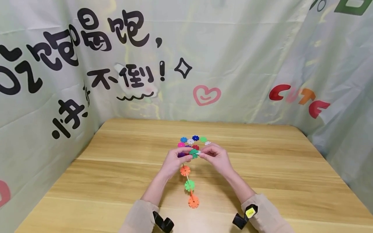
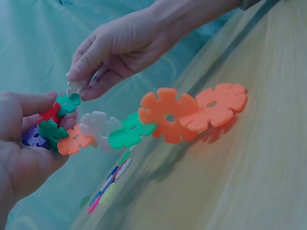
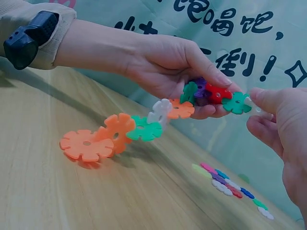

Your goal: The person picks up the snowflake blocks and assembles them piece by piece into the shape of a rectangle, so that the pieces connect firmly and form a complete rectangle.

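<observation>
My left hand [image 1: 172, 162] holds a linked chain of notched plastic flower discs between thumb and fingers. In the left wrist view the chain runs from a red disc [image 2: 50, 113] and a purple disc [image 2: 34, 137] in the palm, past white and green ones, down to an orange end disc [image 2: 216, 108] low over the wooden table. A teal-green disc [image 3: 237, 103] sticks out beyond the left fingertips. My right hand [image 1: 217, 158] pinches a whitish translucent disc [image 2: 75, 88] right at the edge of that teal-green one. The right fingers partly hide the whitish disc.
Several loose flower discs lie flat on the table [image 1: 262, 149] beyond the hands, among them a dark blue disc [image 1: 195, 138] and a light green disc [image 1: 203, 139]. A printed curtain [image 1: 239, 51] hangs behind the table and along its sides.
</observation>
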The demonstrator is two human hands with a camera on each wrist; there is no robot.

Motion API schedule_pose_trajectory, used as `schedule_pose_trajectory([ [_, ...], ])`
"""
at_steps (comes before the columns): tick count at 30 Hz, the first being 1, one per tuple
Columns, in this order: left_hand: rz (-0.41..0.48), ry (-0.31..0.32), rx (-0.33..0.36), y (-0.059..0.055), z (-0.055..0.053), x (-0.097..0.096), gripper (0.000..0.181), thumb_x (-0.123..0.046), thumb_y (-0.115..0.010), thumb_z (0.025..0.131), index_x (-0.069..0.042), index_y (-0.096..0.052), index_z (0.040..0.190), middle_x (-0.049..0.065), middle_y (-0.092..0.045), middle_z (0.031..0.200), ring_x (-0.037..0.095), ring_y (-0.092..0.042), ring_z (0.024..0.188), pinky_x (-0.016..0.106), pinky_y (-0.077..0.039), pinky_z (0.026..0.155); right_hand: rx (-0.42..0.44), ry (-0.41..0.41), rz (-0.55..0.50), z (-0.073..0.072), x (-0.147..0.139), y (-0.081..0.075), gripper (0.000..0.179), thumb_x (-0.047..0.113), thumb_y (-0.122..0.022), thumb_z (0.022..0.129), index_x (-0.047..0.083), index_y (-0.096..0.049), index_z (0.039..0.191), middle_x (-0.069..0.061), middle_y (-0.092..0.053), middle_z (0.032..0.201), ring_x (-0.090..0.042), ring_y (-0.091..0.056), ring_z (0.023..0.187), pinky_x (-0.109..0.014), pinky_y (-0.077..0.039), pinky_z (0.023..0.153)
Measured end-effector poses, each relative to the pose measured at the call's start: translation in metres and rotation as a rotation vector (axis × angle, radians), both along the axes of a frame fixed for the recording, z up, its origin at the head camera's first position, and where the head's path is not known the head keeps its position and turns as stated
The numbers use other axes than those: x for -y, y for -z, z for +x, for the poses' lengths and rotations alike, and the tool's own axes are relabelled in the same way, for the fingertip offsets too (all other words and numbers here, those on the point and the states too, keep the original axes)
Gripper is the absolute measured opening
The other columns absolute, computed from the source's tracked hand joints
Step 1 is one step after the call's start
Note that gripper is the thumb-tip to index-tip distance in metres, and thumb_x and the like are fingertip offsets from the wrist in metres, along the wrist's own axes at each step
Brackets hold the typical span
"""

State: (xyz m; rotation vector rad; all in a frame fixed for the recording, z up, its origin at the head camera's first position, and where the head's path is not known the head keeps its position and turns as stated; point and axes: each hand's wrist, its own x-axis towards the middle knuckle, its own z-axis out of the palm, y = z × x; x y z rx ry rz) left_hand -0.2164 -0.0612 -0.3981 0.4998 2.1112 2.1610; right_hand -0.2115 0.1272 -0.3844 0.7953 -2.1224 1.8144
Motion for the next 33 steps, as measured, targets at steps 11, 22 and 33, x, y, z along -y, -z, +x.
schedule_pose_trajectory([
  [11,-0.009,-0.013,0.018,0.001,0.0,0.002,0.032,0.0,-0.064,0.085,0.009,-0.059,0.115,0.016,-0.061,0.103,0.022,-0.061,0.085,0.035,-0.052,0.078,0.205,0.001,0.067,-0.017,-0.01,0.02,0.028,0.008,-0.057,0.092,-0.011,-0.057,0.113,-0.023,-0.062,0.099,-0.036,-0.06,0.084,-0.033,-0.054,0.071],
  [22,-0.155,-0.036,0.013,-0.001,0.0,0.003,0.031,-0.005,-0.064,0.086,0.005,-0.06,0.115,0.016,-0.062,0.105,0.02,-0.058,0.093,0.04,-0.05,0.082,0.241,0.058,0.024,-0.018,-0.005,0.02,0.026,0.007,-0.061,0.089,-0.013,-0.059,0.105,-0.021,-0.063,0.093,-0.027,-0.061,0.082,-0.026,-0.053,0.069],
  [33,-0.163,-0.021,0.053,-0.001,0.001,0.005,0.03,-0.019,-0.056,0.094,0.002,-0.062,0.114,0.009,-0.066,0.088,0.029,-0.062,0.082,0.04,-0.052,0.071,0.235,0.053,0.062,-0.018,0.003,0.022,0.018,0.009,-0.063,0.088,-0.006,-0.063,0.099,-0.016,-0.064,0.089,-0.037,-0.06,0.077,-0.03,-0.053,0.069],
])
